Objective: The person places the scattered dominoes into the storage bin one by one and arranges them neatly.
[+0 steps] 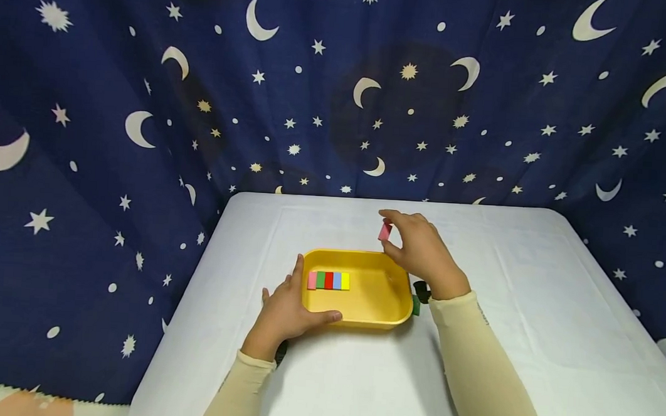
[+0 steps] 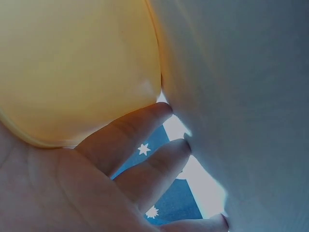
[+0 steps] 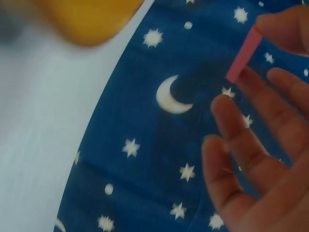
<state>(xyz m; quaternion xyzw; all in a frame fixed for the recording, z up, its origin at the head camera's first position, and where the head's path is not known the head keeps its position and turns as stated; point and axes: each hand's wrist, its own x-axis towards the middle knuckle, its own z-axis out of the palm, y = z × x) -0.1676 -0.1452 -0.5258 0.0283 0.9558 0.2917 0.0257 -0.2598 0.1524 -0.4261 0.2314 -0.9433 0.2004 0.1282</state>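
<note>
My right hand (image 1: 424,250) is raised over the far right corner of a yellow tray (image 1: 355,322). Its thumb and fingertip pinch a small pink block (image 1: 385,231), which appears narrow and edge-on in the right wrist view, the other fingers loosely spread. Against the tray's near left corner rests my left hand (image 1: 288,312), its thumb along the front rim and its index finger along the left side. Inside the tray, toward the left, a row of small blocks lies side by side: pink (image 1: 312,280), green (image 1: 320,279), red (image 1: 329,280), blue (image 1: 337,280) and yellow (image 1: 345,281).
A green object (image 1: 416,305) shows partly beside the tray's right end, below my right wrist. The tray stands on a table with a white cloth (image 1: 505,368). Behind it hangs a dark blue curtain (image 1: 338,108) with moons and stars.
</note>
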